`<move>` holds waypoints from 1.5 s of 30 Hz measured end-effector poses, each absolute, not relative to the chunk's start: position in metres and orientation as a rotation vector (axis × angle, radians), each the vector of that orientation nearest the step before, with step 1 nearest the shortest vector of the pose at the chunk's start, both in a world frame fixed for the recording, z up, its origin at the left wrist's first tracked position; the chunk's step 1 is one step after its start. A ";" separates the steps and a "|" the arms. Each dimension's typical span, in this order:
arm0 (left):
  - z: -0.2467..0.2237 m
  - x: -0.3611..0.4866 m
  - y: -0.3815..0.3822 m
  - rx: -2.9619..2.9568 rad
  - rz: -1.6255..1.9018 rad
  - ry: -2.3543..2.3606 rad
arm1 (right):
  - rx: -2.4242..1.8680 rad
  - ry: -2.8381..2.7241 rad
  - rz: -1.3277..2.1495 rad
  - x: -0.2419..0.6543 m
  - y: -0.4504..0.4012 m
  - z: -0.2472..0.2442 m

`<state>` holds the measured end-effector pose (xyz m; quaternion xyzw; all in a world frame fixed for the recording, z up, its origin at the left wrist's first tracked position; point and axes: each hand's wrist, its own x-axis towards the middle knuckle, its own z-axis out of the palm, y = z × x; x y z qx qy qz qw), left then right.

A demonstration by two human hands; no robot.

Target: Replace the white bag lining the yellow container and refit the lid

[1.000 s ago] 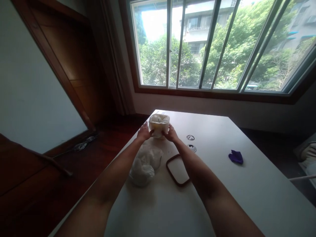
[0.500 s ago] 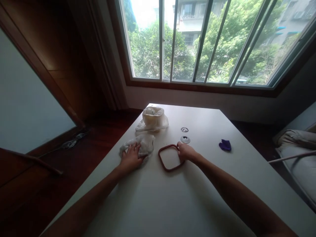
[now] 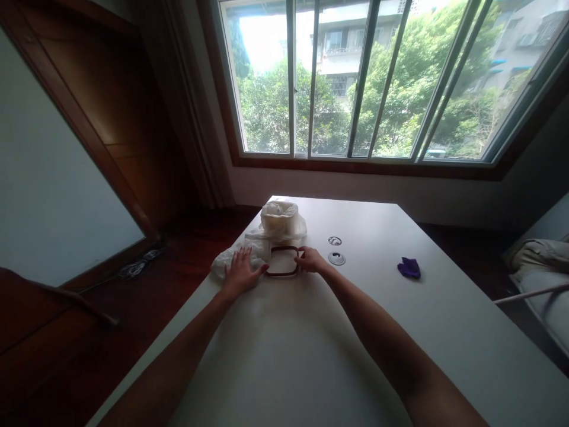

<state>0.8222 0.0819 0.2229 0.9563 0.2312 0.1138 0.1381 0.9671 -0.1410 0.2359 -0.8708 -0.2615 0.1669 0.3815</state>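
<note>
A brown-red frame with rounded corners [image 3: 284, 274] lies near the left edge of the white table [image 3: 284, 350]. The fingers of my right hand [image 3: 310, 260] are closed on its right side. My left hand [image 3: 242, 273] rests with spread fingers on a crumpled translucent plastic bag [image 3: 221, 261], its thumb close to the frame's left side. Just behind the frame stands a pale round container [image 3: 280, 219] wrapped in thin plastic.
A round metal cover [image 3: 336, 258] and a round hole [image 3: 335, 241] are right of my right hand. A purple cloth [image 3: 409, 268] lies farther right. Beyond the table is a wide window [image 3: 355, 83]; a cushioned seat [image 3: 544, 290] stands at the right.
My right hand has moved left and slightly away with the frame, which is now beside the plastic bag. My left hand stays on the bag. The view has tilted slightly.
</note>
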 end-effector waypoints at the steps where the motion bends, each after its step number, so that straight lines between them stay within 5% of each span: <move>1: 0.222 0.821 0.081 2.760 0.310 0.655 | -2.174 -0.694 0.487 0.969 -0.139 0.238; 10: 0.212 0.845 0.077 2.759 0.238 0.605 | -2.398 -1.040 0.343 0.980 -0.121 0.250; 24: 0.226 0.821 0.040 2.894 0.825 0.324 | -2.134 -0.938 0.103 0.940 -0.210 0.210; 33: 0.230 0.817 -0.094 2.778 0.345 -0.051 | -2.397 -0.726 -0.048 0.889 -0.361 0.212; 45: 0.212 0.790 -0.120 2.929 0.336 -0.038 | -2.693 -0.289 -0.374 0.878 -0.412 0.218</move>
